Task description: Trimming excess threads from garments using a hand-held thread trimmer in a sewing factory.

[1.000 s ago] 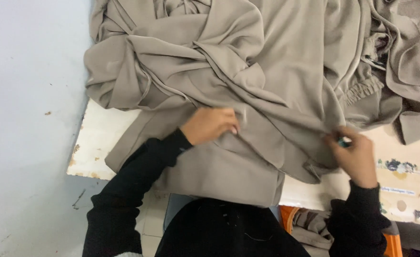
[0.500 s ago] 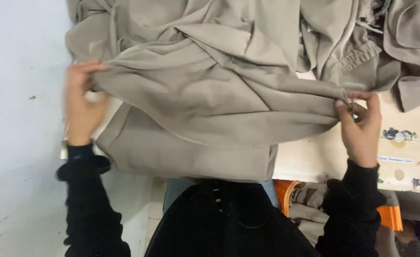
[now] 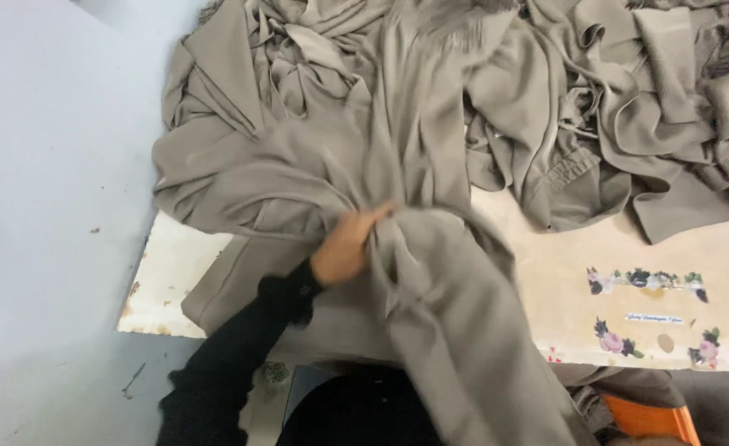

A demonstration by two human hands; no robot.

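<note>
Taupe woven cloth garment (image 3: 430,297), soft and heavily creased, lies draped over the near edge of the cream worktable (image 3: 546,272) and spills toward the person's lap.

Head view: left hand (image 3: 346,246), in a black sleeve (image 3: 240,347), rests on the cloth with its fingers (image 3: 374,215) extended and laid fairly flat against a raised fold just beyond the fingertips; nothing is visibly pinched. Right hand is not in view, presumably under the cloth or out of frame. Beyond the fingers sits a loose heap of matching taupe fabric (image 3: 562,107); to the right of them, small floral stickers (image 3: 645,281) on the tabletop.

Judgement: smoothing works best with a flat palm, pushing creases outward from the fold and keeping this piece separate from the heap.
</note>
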